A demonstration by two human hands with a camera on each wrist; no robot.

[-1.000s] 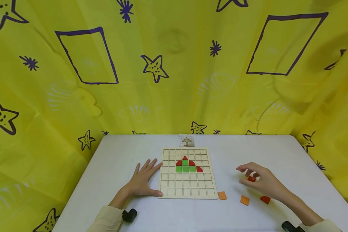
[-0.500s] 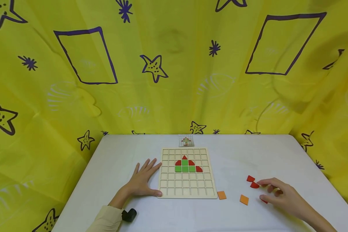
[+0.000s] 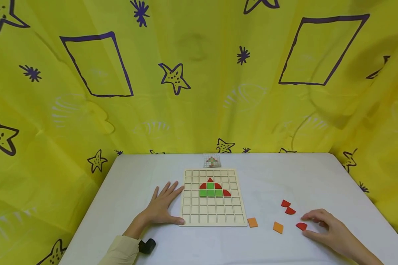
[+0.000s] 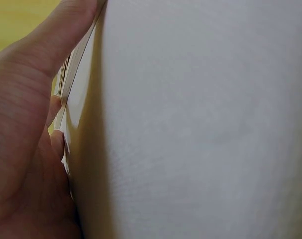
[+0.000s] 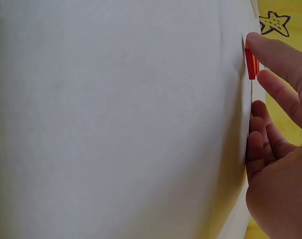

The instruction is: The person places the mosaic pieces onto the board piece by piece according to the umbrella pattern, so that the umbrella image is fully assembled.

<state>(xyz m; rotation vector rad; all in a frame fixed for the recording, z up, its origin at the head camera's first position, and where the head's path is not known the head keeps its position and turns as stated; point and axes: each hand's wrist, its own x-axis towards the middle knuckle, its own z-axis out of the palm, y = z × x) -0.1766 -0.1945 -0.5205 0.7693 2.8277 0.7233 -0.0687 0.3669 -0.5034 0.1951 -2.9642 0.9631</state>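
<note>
Right hand farther right, at nearest red piece

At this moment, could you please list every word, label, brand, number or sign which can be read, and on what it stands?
No word, label, brand or number is readable in any view.
Yellow curtain: drawn stars and four-sided outlines, no readable lettering.
Small card: a coloured grid pattern; any print on it is too small to read.
Grid board: no readable text.
</note>
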